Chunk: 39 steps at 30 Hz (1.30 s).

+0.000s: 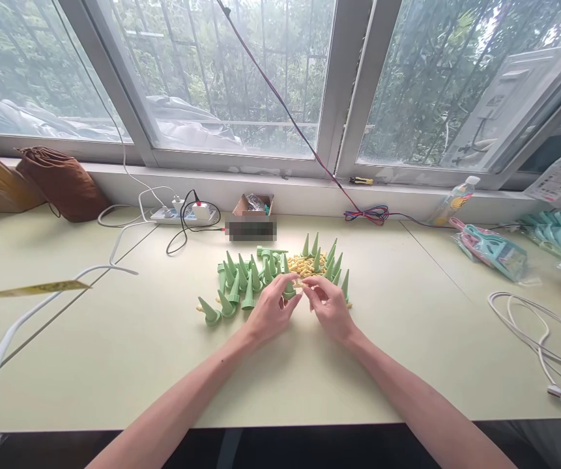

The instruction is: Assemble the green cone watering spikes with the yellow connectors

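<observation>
Our left hand [273, 305] and right hand [330, 306] pinch a small pale piece [298, 284] with their fingers [315, 286], near the green cones [248, 298]. If we hold it too loosely, it might fall and hide among the yellow bits [303, 264].

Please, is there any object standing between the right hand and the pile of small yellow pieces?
Nothing visible stands between the right hand and the yellow pieces just beyond it, though the hands hide part of the near edge. Green cones stand along the pile's right side.
</observation>
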Available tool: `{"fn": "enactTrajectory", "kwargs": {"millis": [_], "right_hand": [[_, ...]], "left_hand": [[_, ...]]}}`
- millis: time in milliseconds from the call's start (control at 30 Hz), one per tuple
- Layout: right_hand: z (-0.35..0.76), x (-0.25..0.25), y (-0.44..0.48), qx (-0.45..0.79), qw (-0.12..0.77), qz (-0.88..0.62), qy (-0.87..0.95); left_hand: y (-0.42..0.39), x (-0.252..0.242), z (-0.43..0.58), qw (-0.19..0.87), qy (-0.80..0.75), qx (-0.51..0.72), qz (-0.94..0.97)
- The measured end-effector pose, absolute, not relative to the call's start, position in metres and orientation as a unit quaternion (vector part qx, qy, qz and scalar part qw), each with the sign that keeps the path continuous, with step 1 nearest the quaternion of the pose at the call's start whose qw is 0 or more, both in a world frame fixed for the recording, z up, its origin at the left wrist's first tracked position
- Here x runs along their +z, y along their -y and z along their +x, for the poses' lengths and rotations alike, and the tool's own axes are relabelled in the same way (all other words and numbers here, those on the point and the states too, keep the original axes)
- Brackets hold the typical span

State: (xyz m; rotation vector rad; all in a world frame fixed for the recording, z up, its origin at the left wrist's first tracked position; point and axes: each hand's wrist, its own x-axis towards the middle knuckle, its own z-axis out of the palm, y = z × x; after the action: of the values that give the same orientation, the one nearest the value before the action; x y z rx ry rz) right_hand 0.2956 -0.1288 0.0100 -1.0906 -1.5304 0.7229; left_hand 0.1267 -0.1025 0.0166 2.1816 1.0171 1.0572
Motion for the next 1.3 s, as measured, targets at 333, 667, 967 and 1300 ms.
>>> {"fn": "enactTrajectory", "kwargs": {"millis": [333,667,967,1300], "right_hand": [[0.2961,0.0114,0.1287,0.312,0.541,-0.454,0.636],[0.2966,0.0107,0.1283,0.313,0.527,-0.451,0.649],[0.2966,0.0121,0.1271,0.313,0.514,-0.457,0.655],[0.2966,0.0139,0.1275,0.302,0.499,-0.476,0.658]], "left_hand": [[0.1025,0.0168,0.1274,0.234,-0.381,0.399,0.800],[0.1026,0.0162,0.1280,0.232,-0.368,0.402,0.806],[0.1023,0.0149,0.1269,0.222,-0.364,0.397,0.813],[0.1042,0.0170,0.1279,0.214,-0.362,0.395,0.817]]}}
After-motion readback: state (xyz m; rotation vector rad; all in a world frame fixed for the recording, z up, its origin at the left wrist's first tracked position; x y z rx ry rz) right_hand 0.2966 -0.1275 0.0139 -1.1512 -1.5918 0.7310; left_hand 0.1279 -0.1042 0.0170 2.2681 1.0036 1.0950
